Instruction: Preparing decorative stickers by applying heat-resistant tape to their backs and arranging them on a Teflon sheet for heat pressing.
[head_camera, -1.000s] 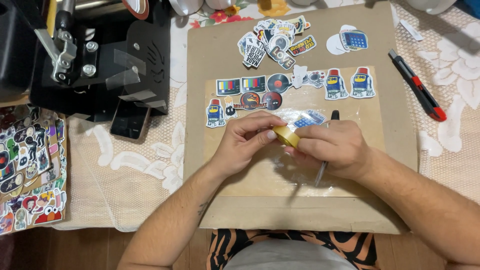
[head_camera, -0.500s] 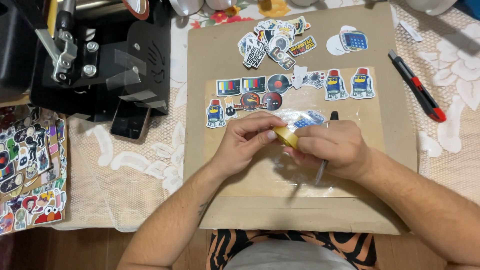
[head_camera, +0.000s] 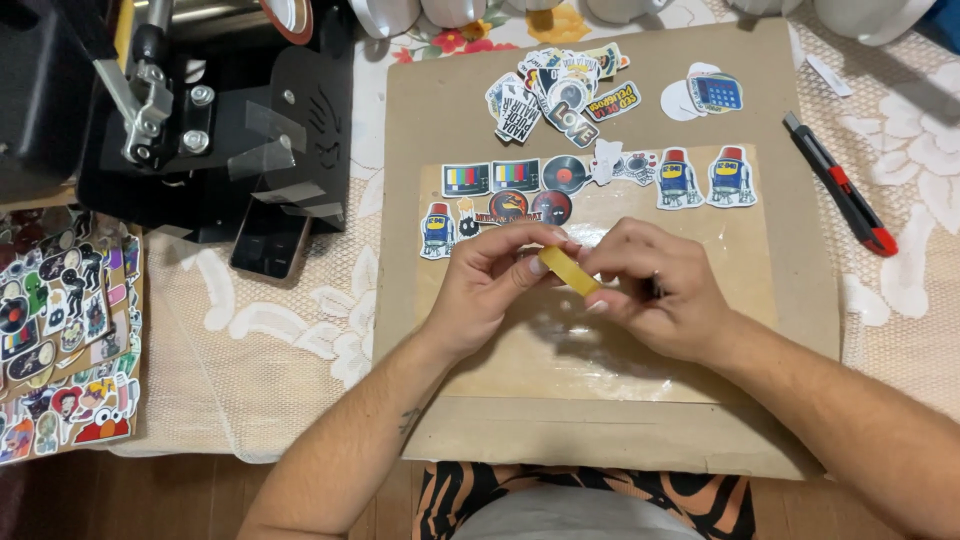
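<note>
My left hand (head_camera: 492, 285) and my right hand (head_camera: 658, 288) meet over a shiny clear sheet (head_camera: 590, 350) lying on a brown cardboard board (head_camera: 800, 250). Between the fingertips of both hands is a small yellow strip (head_camera: 568, 270), tilted down to the right. Just beyond my hands, a row of cut-out stickers (head_camera: 520, 190) lies along the sheet's far edge. A dark thin tool is partly hidden under my right hand.
A loose pile of stickers (head_camera: 560, 95) lies at the board's far side. A red and black utility knife (head_camera: 838, 185) rests at right. A black press machine (head_camera: 200, 110) and a phone (head_camera: 268, 240) are at left, a sticker-covered sheet (head_camera: 60, 340) at the near left.
My hands stay together over the sheet. The yellow strip has shifted slightly between my fingers and the sticker that showed by my right hand is now covered.
</note>
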